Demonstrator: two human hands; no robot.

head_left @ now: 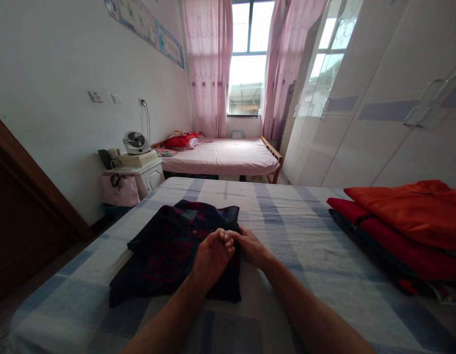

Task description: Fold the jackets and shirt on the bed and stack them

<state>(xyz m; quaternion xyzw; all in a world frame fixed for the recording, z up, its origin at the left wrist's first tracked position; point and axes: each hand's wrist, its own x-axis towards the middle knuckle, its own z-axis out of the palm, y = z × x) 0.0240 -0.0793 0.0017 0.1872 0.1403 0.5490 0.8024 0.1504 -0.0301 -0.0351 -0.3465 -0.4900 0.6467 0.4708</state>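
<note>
A folded dark navy and red plaid shirt [165, 253] lies on the blue and white checked bed [298, 231] in front of me. My left hand [211, 255] rests on the shirt's right part, fingers curled closed. My right hand [252, 246] sits just beside it at the shirt's right edge, fingers bent and touching the left hand's fingertips. What either hand pinches, if anything, is hidden between the fingers.
A stack of folded red, orange and dark clothes [405, 231] lies on the bed's right side. Beyond stand a pink bed [224, 155], a white nightstand [149, 177] with a small fan [135, 142], white wardrobes [379, 98] at right and a window [248, 59].
</note>
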